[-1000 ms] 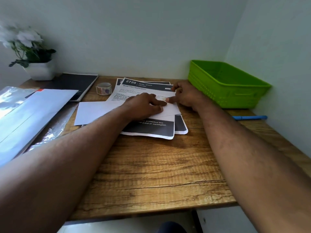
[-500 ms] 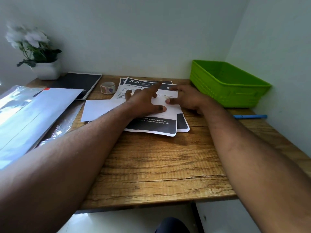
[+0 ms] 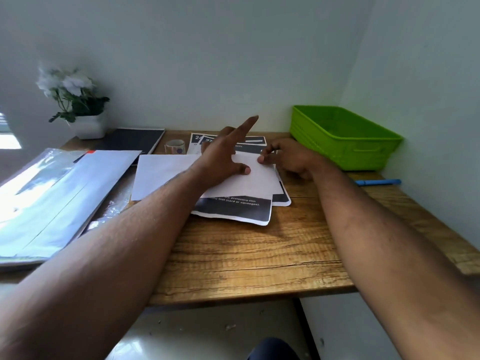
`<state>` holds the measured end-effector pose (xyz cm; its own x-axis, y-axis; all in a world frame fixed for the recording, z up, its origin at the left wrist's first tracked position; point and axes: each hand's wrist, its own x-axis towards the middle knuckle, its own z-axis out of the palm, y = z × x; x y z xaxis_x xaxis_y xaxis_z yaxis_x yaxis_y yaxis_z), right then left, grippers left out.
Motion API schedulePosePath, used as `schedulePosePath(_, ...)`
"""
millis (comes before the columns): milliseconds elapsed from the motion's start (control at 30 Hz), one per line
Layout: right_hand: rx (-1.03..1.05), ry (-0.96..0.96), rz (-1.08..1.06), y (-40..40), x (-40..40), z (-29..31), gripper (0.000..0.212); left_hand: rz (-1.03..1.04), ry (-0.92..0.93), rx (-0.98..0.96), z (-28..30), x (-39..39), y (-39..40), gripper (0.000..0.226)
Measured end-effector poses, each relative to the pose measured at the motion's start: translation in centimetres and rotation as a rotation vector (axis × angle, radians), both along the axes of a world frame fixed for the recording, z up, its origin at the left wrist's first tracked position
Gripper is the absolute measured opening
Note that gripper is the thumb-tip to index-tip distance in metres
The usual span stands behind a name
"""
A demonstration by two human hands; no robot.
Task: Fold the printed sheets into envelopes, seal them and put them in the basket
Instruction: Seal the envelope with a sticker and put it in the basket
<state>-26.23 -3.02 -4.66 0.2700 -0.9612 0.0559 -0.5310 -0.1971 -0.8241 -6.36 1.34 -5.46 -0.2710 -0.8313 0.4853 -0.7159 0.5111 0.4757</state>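
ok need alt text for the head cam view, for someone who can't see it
A person's two bare hands rest on a white envelope lying on printed sheets on a wooden desk: the left hand has its forefinger lifted, the right hand pinches the envelope's far right edge. A green basket, empty as far as visible, stands at the right, a sticker roll behind.
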Motion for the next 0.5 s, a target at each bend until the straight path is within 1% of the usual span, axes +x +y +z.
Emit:
schedulePosePath(100, 0.038, -0.187, 0.057, 0.5, -0.4, 0.8, 0.014, -0.017, 0.074, -0.102, 0.5, 0.2, -0.2, 0.102)
schedulePosePath(133, 0.029, -0.231, 0.059, 0.7, -0.4, 1.1, 0.013, -0.006, 0.074, -0.114, 0.6, 0.2, -0.2, 0.096)
schedulePosePath(200, 0.022, -0.315, 0.048, 0.8, -0.4, 1.5, 0.015, 0.054, 0.024, -0.112, 0.8, 0.3, -0.5, 0.074)
schedulePosePath(267, 0.087, -0.431, 0.057, 0.6, -0.5, 1.6, 0.013, 0.180, -0.044, -0.094, 0.9, 0.8, -0.8, 0.052)
schedulePosePath(300, 0.123, -0.477, 0.058, 0.6, -0.6, 1.6, 0.010, 0.224, -0.050, -0.076, 0.9, 1.1, -0.8, 0.046)
schedulePosePath(367, 0.137, -0.505, 0.031, 0.4, -0.6, 1.7, 0.009, 0.237, -0.034, -0.048, 1.2, 1.4, -0.7, 0.041)
schedulePosePath(500, -0.002, -0.505, -0.034, 0.4, -0.2, 2.1, 0.013, 0.249, -0.075, -0.042, 2.1, 1.4, -0.2, 0.036)
